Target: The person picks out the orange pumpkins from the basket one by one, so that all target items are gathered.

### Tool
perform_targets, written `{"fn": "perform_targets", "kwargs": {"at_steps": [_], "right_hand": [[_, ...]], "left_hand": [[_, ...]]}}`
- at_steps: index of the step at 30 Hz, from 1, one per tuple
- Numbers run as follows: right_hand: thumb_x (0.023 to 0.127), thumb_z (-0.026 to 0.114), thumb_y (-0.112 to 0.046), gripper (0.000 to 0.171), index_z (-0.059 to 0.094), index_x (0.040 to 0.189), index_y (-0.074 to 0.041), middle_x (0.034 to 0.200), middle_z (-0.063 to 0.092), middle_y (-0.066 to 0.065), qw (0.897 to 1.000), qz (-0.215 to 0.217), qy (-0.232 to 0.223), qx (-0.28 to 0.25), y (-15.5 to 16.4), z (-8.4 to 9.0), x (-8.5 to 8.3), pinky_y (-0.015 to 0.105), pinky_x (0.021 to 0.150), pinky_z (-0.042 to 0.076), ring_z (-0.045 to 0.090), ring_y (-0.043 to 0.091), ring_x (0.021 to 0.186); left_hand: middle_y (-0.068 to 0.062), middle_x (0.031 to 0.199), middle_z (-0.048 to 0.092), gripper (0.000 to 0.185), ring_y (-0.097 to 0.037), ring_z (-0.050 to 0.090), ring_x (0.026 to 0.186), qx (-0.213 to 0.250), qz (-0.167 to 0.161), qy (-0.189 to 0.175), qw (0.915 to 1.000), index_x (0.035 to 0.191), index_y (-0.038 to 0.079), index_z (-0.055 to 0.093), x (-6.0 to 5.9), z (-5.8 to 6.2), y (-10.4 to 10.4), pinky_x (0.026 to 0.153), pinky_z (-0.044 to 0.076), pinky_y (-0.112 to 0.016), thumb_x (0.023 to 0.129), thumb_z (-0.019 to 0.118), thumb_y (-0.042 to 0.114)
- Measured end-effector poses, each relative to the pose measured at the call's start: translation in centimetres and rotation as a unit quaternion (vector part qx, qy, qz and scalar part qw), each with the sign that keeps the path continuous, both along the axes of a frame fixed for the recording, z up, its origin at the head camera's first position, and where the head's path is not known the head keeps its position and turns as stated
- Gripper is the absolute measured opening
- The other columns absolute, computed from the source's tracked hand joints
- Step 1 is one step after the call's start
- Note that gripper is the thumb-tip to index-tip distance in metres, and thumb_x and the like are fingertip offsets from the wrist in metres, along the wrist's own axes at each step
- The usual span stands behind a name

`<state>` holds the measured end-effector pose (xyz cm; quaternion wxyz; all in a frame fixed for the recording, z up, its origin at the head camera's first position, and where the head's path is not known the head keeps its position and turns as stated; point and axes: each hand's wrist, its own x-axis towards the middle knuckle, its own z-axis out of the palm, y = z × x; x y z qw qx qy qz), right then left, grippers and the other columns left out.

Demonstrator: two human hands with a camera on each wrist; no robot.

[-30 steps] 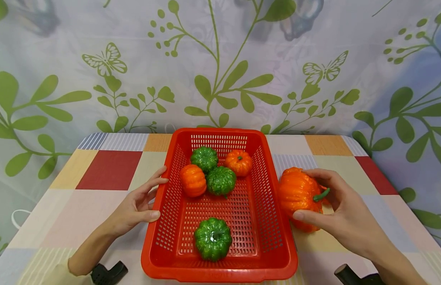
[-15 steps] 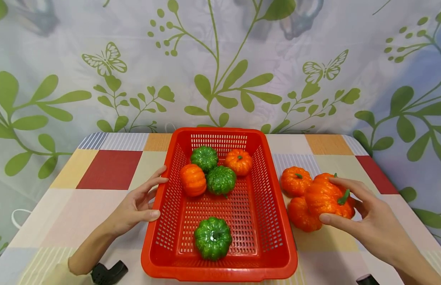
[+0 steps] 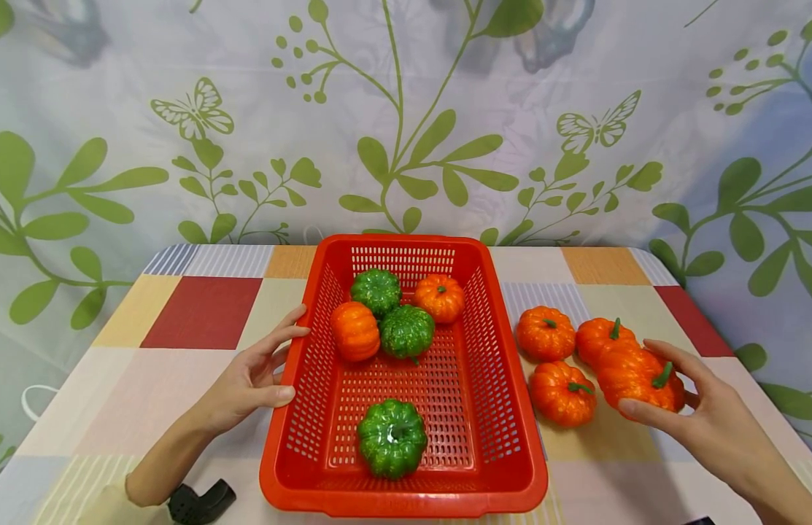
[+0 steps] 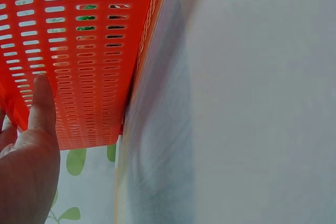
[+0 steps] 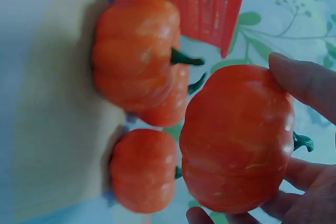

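Step in hand: I judge this as the set-down of an orange toy pumpkin [image 3: 638, 379] on the tabletop [image 3: 202, 313], right of the red basket [image 3: 406, 503]; the pumpkin sits low over the cloth, and I cannot tell whether it touches.

Pumpkin location: in my right hand [image 3: 701, 415], just beside three other orange pumpkins [image 3: 546, 333] grouped on the tabletop; the wrist view shows it close against the nearest of them.

Right fingers: curled round the pumpkin, thumb [image 3: 642, 413] on the near side, the rest [image 5: 304, 82] wrapped over the far side; clamped on it, stem [image 3: 660, 375] poking out between them.

Left hand [image 3: 254, 379]: fingers straight and relaxed, thumb [image 4: 43, 103] laid flat on the basket's perforated left wall; bracing it, gripping nothing.

Basket contents: three green pumpkins [image 3: 392, 439] and two orange ones [image 3: 355, 332] inside.

Next move, my estimate: it calls for lowering until the base bears on the cloth, then spreading the fingers without nudging the neighbours, since round shapes roll easily.
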<state>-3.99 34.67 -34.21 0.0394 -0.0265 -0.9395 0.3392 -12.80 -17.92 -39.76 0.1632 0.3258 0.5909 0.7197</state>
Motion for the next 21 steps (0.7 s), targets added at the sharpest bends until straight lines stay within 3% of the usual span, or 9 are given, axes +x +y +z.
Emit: {"fn": "perform_targets", "kwargs": {"at_steps": [5, 10, 21], "right_hand": [[0.073, 0.077, -0.025, 0.075, 0.04, 0.137, -0.014, 0.119, 0.043, -0.016, 1.0, 0.002, 0.019, 0.007, 1.0, -1.3, -0.2, 0.007, 0.066, 0.038, 0.041, -0.007, 0.093], [0.072, 0.078, -0.026, 0.072, 0.043, 0.133, -0.011, 0.115, 0.042, -0.018, 0.999, 0.019, 0.02, 0.028, 1.7, -2.4, -0.2, 0.011, 0.065, 0.036, 0.037, -0.004, 0.095], [0.07, 0.08, -0.018, 0.071, 0.045, 0.13, -0.005, 0.108, 0.04, 0.008, 0.997, 0.048, 0.016, 0.052, 2.1, -3.6, 0.0, 0.014, 0.059, 0.038, 0.03, 0.0, 0.085]], "left_hand": [[-0.005, 0.153, -0.003, 0.063, -0.031, 0.02, 0.133, 0.0, -0.001, -0.006, 1.0, 0.136, -0.008, 0.026, 0.0, 0.0, 0.0, 0.09, 0.042, -0.044, 0.081, 0.056, -0.006], [-0.005, 0.153, -0.003, 0.063, -0.031, 0.02, 0.133, -0.002, -0.001, -0.008, 1.0, 0.136, -0.008, 0.025, 0.0, -0.1, -0.1, 0.09, 0.042, -0.044, 0.081, 0.056, -0.007], [-0.004, 0.153, -0.003, 0.063, -0.031, 0.019, 0.134, -0.004, 0.0, -0.01, 0.9999, 0.136, -0.009, 0.025, 0.0, 0.0, -0.1, 0.089, 0.043, -0.044, 0.081, 0.056, -0.006]]}}
